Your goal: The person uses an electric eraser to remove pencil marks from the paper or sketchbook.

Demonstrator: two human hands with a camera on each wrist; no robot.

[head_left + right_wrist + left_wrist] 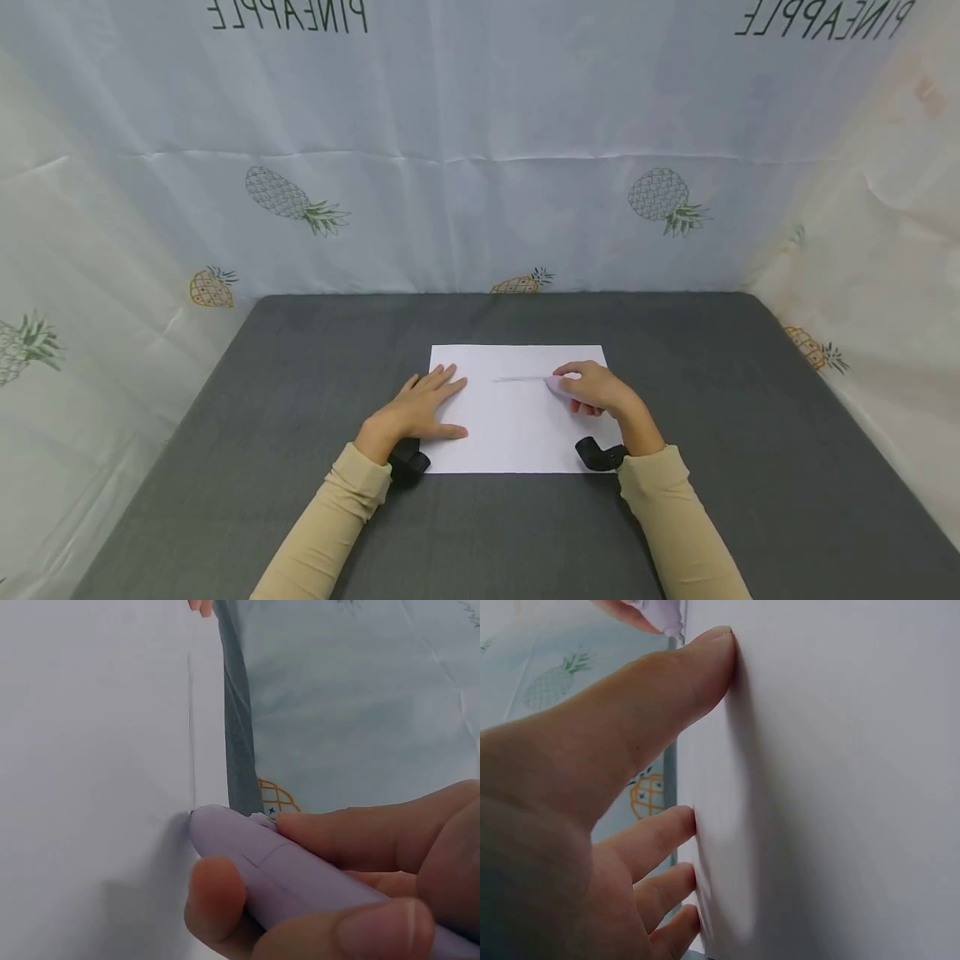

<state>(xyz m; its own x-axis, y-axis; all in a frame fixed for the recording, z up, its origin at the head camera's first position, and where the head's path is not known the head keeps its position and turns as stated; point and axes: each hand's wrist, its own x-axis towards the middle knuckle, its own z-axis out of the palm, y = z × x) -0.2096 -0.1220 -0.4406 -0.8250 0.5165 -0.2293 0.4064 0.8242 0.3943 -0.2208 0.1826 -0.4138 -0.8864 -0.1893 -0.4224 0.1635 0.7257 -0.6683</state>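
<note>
A sheet of white paper (517, 433) lies on the dark grey table. My left hand (423, 408) rests on its left side with the fingers spread; in the left wrist view the thumb (697, 671) lies along the sheet. On the right half of the paper, my right hand (596, 387) grips a lilac rounded handheld tool (300, 881) between thumb and fingers. The tool's narrow end meets the paper beside a small dark point. From there a thin grey line (191, 735) runs leftward across the upper part of the sheet. I cannot tell the tool's exact kind.
The dark grey tabletop (300, 417) spreads around the paper on all sides. A pale curtain (480, 208) printed with pineapples hangs behind the table and along both sides. Black wrist mounts (600, 455) sit at both wrists, under beige sleeves (675, 517).
</note>
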